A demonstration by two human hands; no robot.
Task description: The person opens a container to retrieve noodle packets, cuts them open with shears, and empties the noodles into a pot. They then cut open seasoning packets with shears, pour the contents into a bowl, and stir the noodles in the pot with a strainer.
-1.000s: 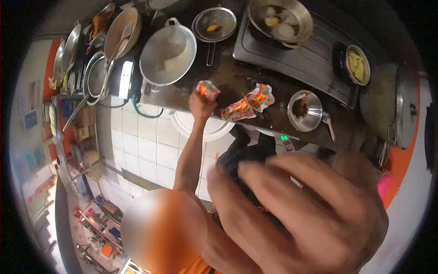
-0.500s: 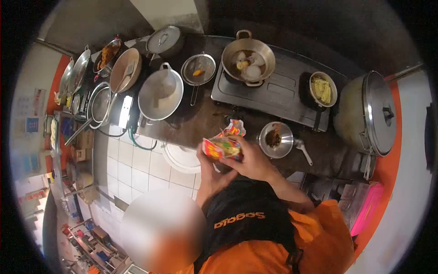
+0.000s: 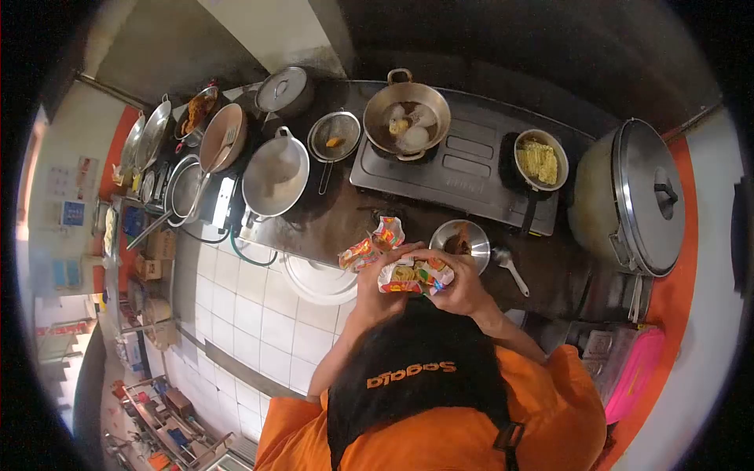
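Between my two hands is an instant noodle packet [image 3: 408, 278], red, yellow and white, with pale noodles showing on the side facing me. My left hand [image 3: 378, 292] grips its left end and my right hand [image 3: 465, 289] its right end. Just beyond them on the dark counter lies a crumpled red and yellow wrapper [image 3: 386, 234]. To the right of my right hand, a small metal bowl [image 3: 481, 250] holds something dark brown. Beside that bowl lies a spoon with a white handle [image 3: 514, 276].
On the stove [image 3: 466, 191], a two-handled wok [image 3: 369, 135] holds eggs in dark liquid, and a small pan [image 3: 519, 174] holds noodles. A big lidded pot [image 3: 601, 208] stands at the right. Strainers, a colander [image 3: 259, 196] and pans line the left. A white round lid [image 3: 314, 289] sits below the counter edge.
The packet has turned and come closer to my body, slightly right. My left hand has shifted up onto its left end, and noodles now show in it. The view has tilted slightly.
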